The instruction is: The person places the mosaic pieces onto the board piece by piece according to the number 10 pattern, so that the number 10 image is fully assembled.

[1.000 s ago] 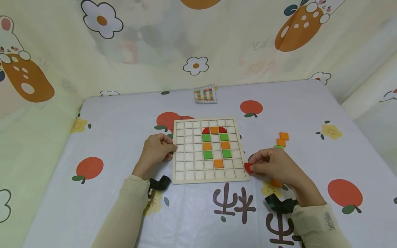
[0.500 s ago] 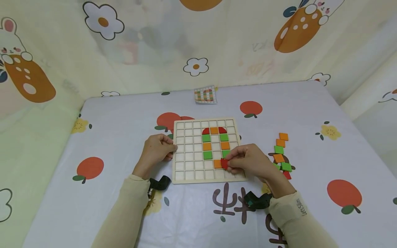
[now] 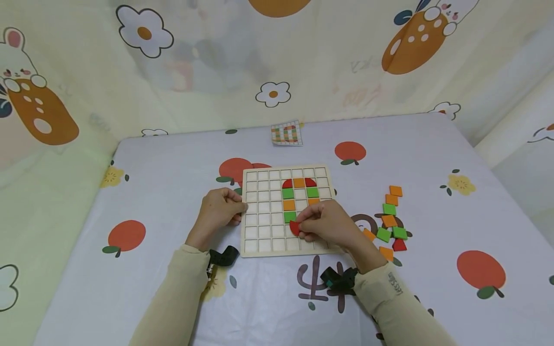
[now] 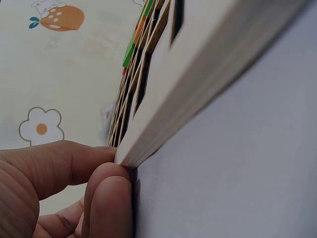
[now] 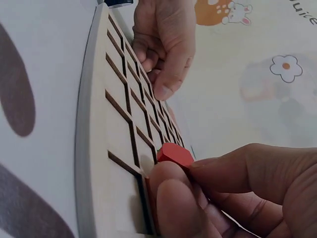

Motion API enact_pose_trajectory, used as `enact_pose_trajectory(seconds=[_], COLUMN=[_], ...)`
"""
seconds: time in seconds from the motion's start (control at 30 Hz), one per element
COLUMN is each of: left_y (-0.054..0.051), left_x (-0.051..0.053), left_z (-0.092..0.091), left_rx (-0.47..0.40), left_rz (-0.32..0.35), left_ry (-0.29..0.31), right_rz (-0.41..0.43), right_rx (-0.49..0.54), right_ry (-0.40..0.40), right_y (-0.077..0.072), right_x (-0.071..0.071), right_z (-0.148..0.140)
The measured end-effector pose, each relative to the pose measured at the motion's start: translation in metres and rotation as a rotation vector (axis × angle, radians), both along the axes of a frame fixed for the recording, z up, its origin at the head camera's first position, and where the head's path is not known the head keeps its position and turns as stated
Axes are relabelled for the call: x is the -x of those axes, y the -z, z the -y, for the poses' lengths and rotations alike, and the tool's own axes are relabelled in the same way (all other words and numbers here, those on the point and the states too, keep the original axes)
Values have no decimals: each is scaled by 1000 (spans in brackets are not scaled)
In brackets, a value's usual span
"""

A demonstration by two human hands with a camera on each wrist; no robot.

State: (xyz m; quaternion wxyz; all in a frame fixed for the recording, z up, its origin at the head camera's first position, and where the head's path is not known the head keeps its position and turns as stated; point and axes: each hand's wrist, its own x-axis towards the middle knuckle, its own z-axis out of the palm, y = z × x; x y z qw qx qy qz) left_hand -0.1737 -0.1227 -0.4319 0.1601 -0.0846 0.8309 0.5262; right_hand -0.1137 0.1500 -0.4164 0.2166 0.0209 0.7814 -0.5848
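Pale wood, and plenty going on in it: the board (image 3: pixel 263 220) lay flat on the cloth (image 3: pixel 173 192), its square cells parted by thin raised ridges. Two red corners (image 3: pixel 287 183), each with one rounded edge, flanked an orange square (image 3: pixel 299 183) near the top; beneath them ran green squares (image 3: pixel 287 193) and orange ones, some cells lost behind the right hand (image 3: pixel 330 225). That hand had a red piece (image 3: pixel 295 228) pinched between thumb and finger, smooth, curved along one side, just below the lowest green square in view on the left; whether it touched the cell, I couldn't tell. And what a run! A second earlier it was at the board's right edge, half a second earlier beside the bottom orange square, and now it had crossed further left. Two more orange pieces had come into view among the loose tiles (image 3: pixel 389 209) on the right. The left hand (image 3: pixel 220 209) hadn't budged, gripping the board's left edge with its fingertips.
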Motion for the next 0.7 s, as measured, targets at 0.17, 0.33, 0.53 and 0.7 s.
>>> enact_pose_trajectory(seconds=[0.17,0.33,0.53,0.7], left_y=[1,2,3,3], left_x=[0,1,1,1], left_z=[0,1,1,1], left_rx=[-7,-12,-18,-20], left_rz=[-3,3,4,5], left_ry=[1,-2,-6,-8], right_rz=[-11,-27,-28,-27], right_rx=[-26,-52,-92,-120], right_ry=[4,-1,1,4], right_y=[0,0,2,4], right_x=[1,0,-1,-1], right_z=[4,7,10,11])
